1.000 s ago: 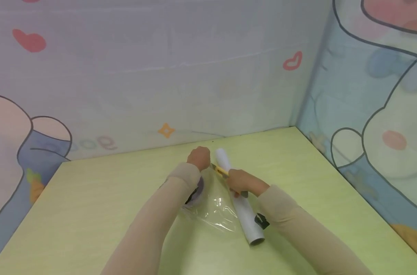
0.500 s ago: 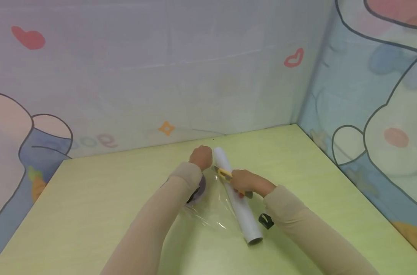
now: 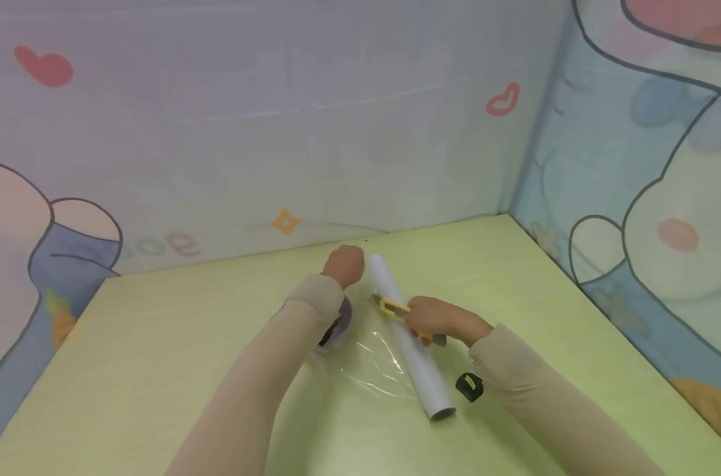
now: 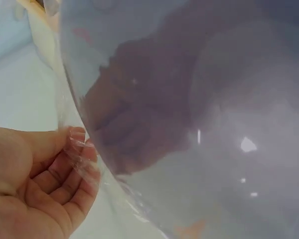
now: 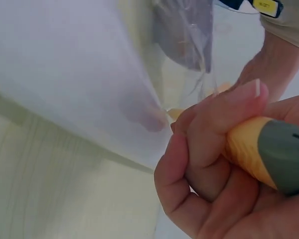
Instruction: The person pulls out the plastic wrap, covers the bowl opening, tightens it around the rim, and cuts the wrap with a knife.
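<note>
My right hand (image 3: 428, 316) grips a yellow utility knife (image 3: 394, 309) with a grey end, its blade pointing left across a white tube (image 3: 422, 370). The tube lies lengthwise on the table, its open end toward me. Clear plastic film (image 3: 372, 367) spreads, creased and shiny, between the tube and a greyish-purple roll (image 3: 345, 324), which my left forearm partly covers. Beyond the roll, my left hand (image 3: 344, 264) is raised; in the left wrist view its thumb and fingertips pinch a crumpled edge of the film (image 4: 82, 154) beside a large glossy curved surface (image 4: 149, 99) that reflects the hand.
A pale yellow-green table (image 3: 158, 370) extends to both sides. Printed cloth hangings (image 3: 336, 132) stand along its back and right edges. A small black device (image 3: 470, 387) sits by my right wrist, and another black piece (image 3: 329, 332) by the left.
My right hand has drawn a little right and toward me with the knife, so the blade tip stands farther from my left hand. The left hand has barely moved.
</note>
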`<state>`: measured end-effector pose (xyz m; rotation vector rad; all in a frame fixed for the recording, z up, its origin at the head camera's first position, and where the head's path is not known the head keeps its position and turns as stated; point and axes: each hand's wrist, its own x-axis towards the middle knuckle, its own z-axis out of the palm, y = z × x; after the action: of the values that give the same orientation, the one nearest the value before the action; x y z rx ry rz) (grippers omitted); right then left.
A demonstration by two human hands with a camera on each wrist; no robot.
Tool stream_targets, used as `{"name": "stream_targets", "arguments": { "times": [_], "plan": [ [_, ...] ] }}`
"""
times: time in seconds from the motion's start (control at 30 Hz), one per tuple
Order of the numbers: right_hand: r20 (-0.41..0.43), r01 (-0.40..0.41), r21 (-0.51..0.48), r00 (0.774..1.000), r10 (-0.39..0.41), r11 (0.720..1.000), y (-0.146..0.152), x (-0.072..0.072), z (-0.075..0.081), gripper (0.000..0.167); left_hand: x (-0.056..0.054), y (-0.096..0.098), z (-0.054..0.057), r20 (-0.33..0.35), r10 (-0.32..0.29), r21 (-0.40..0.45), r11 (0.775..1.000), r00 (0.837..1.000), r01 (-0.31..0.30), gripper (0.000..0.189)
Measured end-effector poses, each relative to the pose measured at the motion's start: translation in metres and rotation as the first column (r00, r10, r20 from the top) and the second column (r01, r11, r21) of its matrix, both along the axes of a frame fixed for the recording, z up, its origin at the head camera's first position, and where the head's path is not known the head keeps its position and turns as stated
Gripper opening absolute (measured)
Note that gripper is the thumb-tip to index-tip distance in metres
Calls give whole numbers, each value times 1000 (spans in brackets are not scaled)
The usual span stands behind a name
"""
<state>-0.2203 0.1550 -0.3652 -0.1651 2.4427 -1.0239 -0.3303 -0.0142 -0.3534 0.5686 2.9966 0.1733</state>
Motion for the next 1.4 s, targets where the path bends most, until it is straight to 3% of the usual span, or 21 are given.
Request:
{"name": "stream_targets", "arguments": {
  "times": [0.17, 0.4, 0.83, 0.97, 1.07, 1.23, 1.4],
  "plan": [
    [35, -7, -83, 999, 10, 997, 10, 4, -1, 16, -1, -2, -2, 29, 12, 1, 1000, 1000, -13, 40],
    [87, -13, -144, 996, 26, 989, 27, 26, 4, 18, -6, -5, -4, -36, 6, 12, 1000, 999, -6, 41],
    [137, -43, -185, 988, 70, 982, 43, 63, 1, 19, -9, -7, 2, 33, 30, 111, 993, 999, -33, 48],
    [162, -62, -207, 982, 97, 976, 50, 78, 1, 19, -8, -8, 3, 43, 43, 105, 993, 998, -48, 39],
    [181, -95, -225, 974, 138, 970, 56, 90, 1, 21, -6, -9, 3, 50, 56, 98, 993, 997, -61, 28],
    [205, -156, -248, 956, 209, 956, 71, 105, 4, 24, -5, -11, 3, 63, 60, 117, 991, 996, -68, 27],
    [255, -221, -311, 918, 305, 924, 89, 118, 7, 24, -7, -15, 1, 83, 68, 162, 984, 994, -81, 26]
  ]
}}
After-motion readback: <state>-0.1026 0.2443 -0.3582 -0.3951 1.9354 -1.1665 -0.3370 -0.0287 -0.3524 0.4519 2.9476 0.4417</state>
